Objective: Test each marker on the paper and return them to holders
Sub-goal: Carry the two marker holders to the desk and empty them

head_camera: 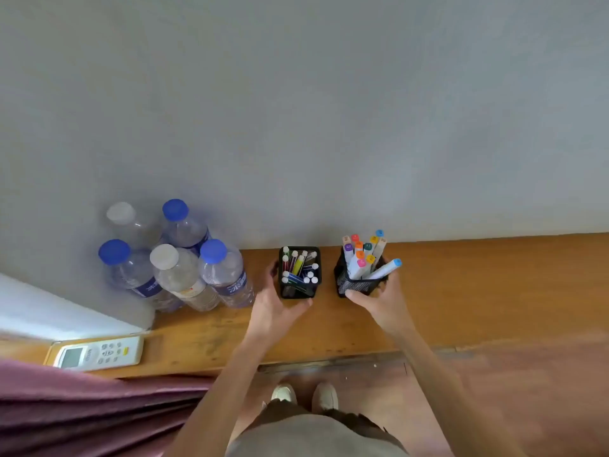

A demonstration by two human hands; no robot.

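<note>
Two black mesh holders stand on a wooden shelf against the wall. The left holder (pixel 298 290) is square and packed with several thin coloured markers (pixel 299 264). My left hand (pixel 273 301) wraps around it, fingers on its left side and thumb at its front. The right holder (pixel 354 285) carries several thick white markers with coloured caps (pixel 362 255). My right hand (pixel 384 300) cups it from the front and right, thumb on its lower front. No paper is in view.
Several water bottles (pixel 178 258) stand at the shelf's left end by the wall. A white remote control (pixel 99 352) lies near the front edge. Maroon fabric (pixel 82 410) hangs lower left. The shelf (pixel 494 291) runs on to the right. My feet show below.
</note>
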